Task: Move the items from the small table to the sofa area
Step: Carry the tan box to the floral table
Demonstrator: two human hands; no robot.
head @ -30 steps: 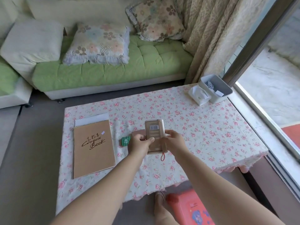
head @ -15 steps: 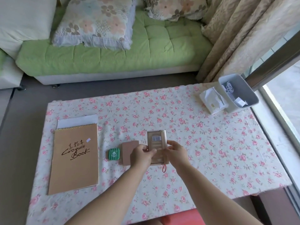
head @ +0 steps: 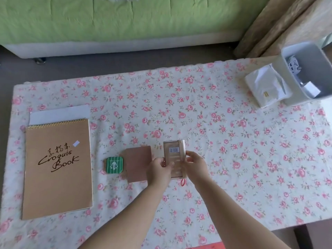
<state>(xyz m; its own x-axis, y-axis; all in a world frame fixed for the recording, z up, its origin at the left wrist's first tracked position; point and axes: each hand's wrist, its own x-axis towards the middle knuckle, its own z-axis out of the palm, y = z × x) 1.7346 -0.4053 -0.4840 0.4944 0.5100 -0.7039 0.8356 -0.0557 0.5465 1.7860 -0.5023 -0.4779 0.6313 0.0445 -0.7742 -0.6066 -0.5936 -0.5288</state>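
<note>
The sketchbook (head: 57,168), the green tin (head: 115,164) and the brown card (head: 138,163) lie on the small table (head: 197,108) to my left. I judge the slim barcoded case (head: 174,153) is the one to carry first. I should lift it straight and level, clear of the card just beside it, mind the red cord (head: 182,182) at its near end, then cross to the green sofa (head: 125,20).

My left hand (head: 158,170) pinches the case's left edge, thumb on top. My right hand (head: 195,165) pinches the right edge with curled fingertips. Both close only to the case's width. I cannot tell whether it is off the cloth. A white packet (head: 267,88) and a grey bin (head: 309,69) sit far right.
</note>
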